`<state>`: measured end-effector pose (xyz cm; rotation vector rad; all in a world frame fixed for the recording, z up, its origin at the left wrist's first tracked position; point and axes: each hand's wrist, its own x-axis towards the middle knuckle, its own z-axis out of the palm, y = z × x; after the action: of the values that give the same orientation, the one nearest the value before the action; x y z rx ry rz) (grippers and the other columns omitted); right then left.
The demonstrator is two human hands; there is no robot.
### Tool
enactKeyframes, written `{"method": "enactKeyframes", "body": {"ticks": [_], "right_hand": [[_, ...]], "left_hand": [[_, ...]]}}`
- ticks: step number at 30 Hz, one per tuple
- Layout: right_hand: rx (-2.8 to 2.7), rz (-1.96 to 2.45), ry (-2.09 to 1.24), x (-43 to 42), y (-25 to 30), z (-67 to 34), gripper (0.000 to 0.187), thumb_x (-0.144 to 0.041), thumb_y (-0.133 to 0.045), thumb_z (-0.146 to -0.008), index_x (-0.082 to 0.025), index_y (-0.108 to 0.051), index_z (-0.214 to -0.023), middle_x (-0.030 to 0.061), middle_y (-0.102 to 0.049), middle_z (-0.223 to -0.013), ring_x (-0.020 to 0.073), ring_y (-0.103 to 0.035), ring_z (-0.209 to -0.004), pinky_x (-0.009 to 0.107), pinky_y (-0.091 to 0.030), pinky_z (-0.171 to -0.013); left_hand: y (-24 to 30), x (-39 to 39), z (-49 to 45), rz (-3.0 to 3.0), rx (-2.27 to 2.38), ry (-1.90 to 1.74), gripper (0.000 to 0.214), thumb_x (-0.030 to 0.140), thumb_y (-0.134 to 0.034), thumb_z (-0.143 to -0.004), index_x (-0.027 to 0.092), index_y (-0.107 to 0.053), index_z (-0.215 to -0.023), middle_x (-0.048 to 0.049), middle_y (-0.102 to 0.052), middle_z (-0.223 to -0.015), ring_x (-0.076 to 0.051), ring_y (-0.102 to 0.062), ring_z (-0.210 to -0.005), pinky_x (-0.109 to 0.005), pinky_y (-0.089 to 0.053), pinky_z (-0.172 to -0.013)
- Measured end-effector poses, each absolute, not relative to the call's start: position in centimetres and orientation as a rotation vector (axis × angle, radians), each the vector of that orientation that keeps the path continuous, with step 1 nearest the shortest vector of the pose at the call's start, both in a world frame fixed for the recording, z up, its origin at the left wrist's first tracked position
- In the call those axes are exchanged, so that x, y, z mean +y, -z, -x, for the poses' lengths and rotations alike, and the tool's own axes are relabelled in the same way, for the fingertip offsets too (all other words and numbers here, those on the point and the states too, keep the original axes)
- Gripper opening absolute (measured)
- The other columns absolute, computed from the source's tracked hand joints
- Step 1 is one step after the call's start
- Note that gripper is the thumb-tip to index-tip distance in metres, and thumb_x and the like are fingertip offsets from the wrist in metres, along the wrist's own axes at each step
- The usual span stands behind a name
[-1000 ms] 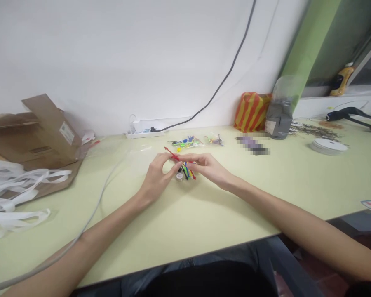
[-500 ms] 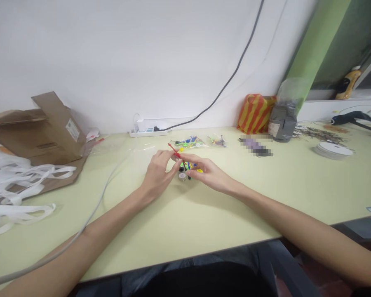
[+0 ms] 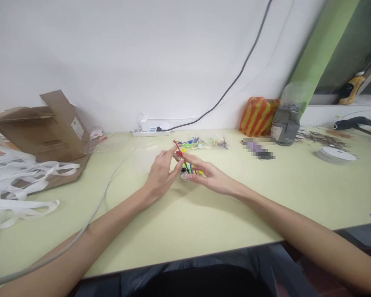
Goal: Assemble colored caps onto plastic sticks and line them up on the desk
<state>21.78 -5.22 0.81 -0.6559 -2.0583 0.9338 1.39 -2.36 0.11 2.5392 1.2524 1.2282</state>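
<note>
My left hand (image 3: 161, 175) pinches a small red plastic piece (image 3: 178, 153) with a thin stem that points up and to the left. From the other side my right hand (image 3: 212, 176) curves in, its fingertips meeting the same piece and partly covering it. Just beneath the fingers lie several small coloured plastic parts (image 3: 191, 168) in green, blue and yellow. A small clear round piece (image 3: 184, 177) sits on the table in front of them, with a black round part (image 3: 183, 169) right behind it.
Behind the hands lie bags of coloured parts (image 3: 194, 143). A power strip (image 3: 151, 132) rests by the wall. To the left are a cardboard box (image 3: 43, 132), white straps (image 3: 27, 175) and a grey cable (image 3: 94, 212); to the right, a striped bag (image 3: 256, 117) and a white spool (image 3: 336, 155).
The view has shifted slightly. The red piece's stem now stands a little steeper between my fingers. Both hands stay close together around it.
</note>
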Motion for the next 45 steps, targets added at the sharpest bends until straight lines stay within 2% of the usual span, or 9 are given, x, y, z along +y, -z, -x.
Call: {"method": "enactKeyframes", "body": {"ticks": [10,15,18,21,24,27,32,38,45], "right_hand": [[-2.069,0.68,-0.872,-5.7,-1.7,-21.8,0.051,-0.04,-0.061,-0.095,-0.036,-0.053,-0.145,0.0026,-0.041,-0.158,0.0252,-0.032,-0.149,0.051,-0.027,-0.121],[-2.017,0.694,-0.835,-5.6,-1.5,-21.8,0.048,-0.039,-0.062,-0.094,-0.034,-0.058,-0.141,0.0043,-0.047,-0.154,0.0276,-0.036,-0.147,0.053,-0.028,-0.119],[-1.934,0.74,-0.904,-5.5,-1.4,-21.8,0.038,-0.038,-0.059,-0.094,-0.03,-0.067,-0.131,0.0072,-0.054,-0.148,0.0288,-0.052,-0.132,0.049,-0.045,-0.106],[-1.797,0.772,-1.0,-5.3,-1.2,-21.8,0.027,-0.036,-0.058,-0.094,-0.023,-0.071,-0.113,0.0104,-0.068,-0.125,0.0237,-0.065,-0.105,0.039,-0.055,-0.084],[-1.632,0.755,-1.065,-5.2,-1.2,-21.7,0.024,-0.035,-0.066,-0.089,-0.021,-0.064,-0.108,0.0066,-0.072,-0.099,0.0194,-0.066,-0.091,0.032,-0.053,-0.075],[-1.571,0.751,-1.175,-5.2,-1.4,-21.7,0.033,-0.042,-0.069,-0.087,-0.021,-0.062,-0.111,0.0041,-0.071,-0.089,0.0164,-0.064,-0.077,0.03,-0.051,-0.068],[-1.589,0.753,-1.207,-5.0,-1.2,-21.9,0.032,-0.047,-0.071,-0.085,-0.018,-0.067,-0.099,0.0051,-0.071,-0.088,0.0156,-0.064,-0.072,0.03,-0.051,-0.066],[-1.637,0.756,-1.154,-4.8,-0.9,-21.9,0.026,-0.043,-0.07,-0.085,-0.02,-0.061,-0.096,0.006,-0.072,-0.09,0.0191,-0.067,-0.079,0.031,-0.053,-0.067],[-1.71,0.704,-1.122,-4.7,-0.9,-21.9,0.018,-0.035,-0.065,-0.086,-0.021,-0.056,-0.093,0.0037,-0.068,-0.089,0.0157,-0.062,-0.072,0.029,-0.051,-0.063]], "left_hand": [[-0.1,-2.4,-1.5,-2.445,1.282,-1.337,0.022,0.04,-0.052,-0.097,0.022,-0.054,-0.11,-0.0047,-0.066,-0.102,-0.022,-0.06,-0.101,-0.041,-0.044,-0.095],[-0.4,-2.7,-1.6,-2.366,1.266,-1.331,0.021,0.04,-0.05,-0.098,0.023,-0.055,-0.11,-0.0038,-0.066,-0.104,-0.02,-0.06,-0.098,-0.039,-0.046,-0.092],[-0.3,-2.6,-1.6,-2.389,1.235,-1.34,0.019,0.036,-0.048,-0.099,0.023,-0.056,-0.111,-0.0032,-0.066,-0.103,-0.019,-0.06,-0.098,-0.036,-0.046,-0.09],[-0.2,-2.6,-1.6,-2.538,1.163,-1.28,0.02,0.032,-0.048,-0.099,0.023,-0.056,-0.114,-0.0037,-0.066,-0.103,-0.019,-0.061,-0.098,-0.037,-0.046,-0.09],[-0.2,-2.8,-1.6,-2.69,1.091,-1.199,0.02,0.031,-0.048,-0.099,0.022,-0.056,-0.116,-0.0046,-0.067,-0.103,-0.02,-0.062,-0.098,-0.038,-0.046,-0.09],[-0.3,-3.1,-1.7,-2.754,1.046,-1.167,0.023,0.032,-0.048,-0.099,0.022,-0.054,-0.119,-0.006,-0.068,-0.105,-0.021,-0.062,-0.098,-0.039,-0.046,-0.089],[-0.4,-3.4,-1.8,-2.807,0.991,-1.173,0.024,0.031,-0.051,-0.099,0.023,-0.052,-0.121,-0.0051,-0.069,-0.106,-0.02,-0.063,-0.095,-0.037,-0.046,-0.087],[-0.4,-3.4,-1.8,-2.822,1.009,-1.171,0.02,0.033,-0.053,-0.098,0.022,-0.053,-0.115,-0.005,-0.07,-0.105,-0.02,-0.064,-0.095,-0.036,-0.046,-0.086],[-0.6,-3.3,-1.8,-2.84,0.993,-1.127,0.019,0.033,-0.052,-0.098,0.022,-0.054,-0.113,-0.0034,-0.068,-0.097,-0.02,-0.064,-0.091,-0.036,-0.045,-0.084]]}}
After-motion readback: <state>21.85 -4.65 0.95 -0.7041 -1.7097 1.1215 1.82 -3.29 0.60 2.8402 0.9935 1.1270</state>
